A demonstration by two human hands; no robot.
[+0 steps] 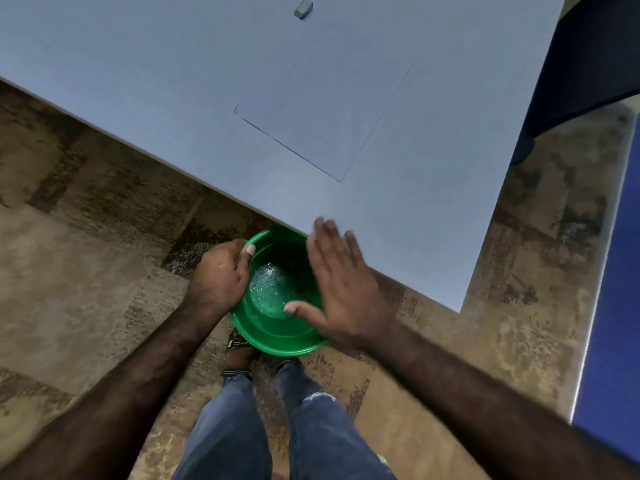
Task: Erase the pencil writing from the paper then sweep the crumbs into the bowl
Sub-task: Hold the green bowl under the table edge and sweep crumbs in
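Note:
A green bowl (273, 327) hangs below the near edge of the pale table (138, 81), partly tucked under it. My left hand (220, 275) grips the bowl's left rim, thumb over the edge. Dark eraser crumbs (270, 285) lie on the bowl's bottom. My right hand (341, 282) is flat with straight fingers; the fingertips lie on the table's edge and the palm hovers over the bowl's right side, slightly blurred. A white sheet of paper (322, 116) lies on the table farther back, with no writing that I can make out. A small grey eraser (303, 9) rests at the far edge of view.
Mottled brown floor (86, 220) lies below the table. My legs in blue jeans (277, 427) stand under the bowl. A dark chair (588, 57) is at the right behind the table, and a blue surface (616, 323) runs along the right edge.

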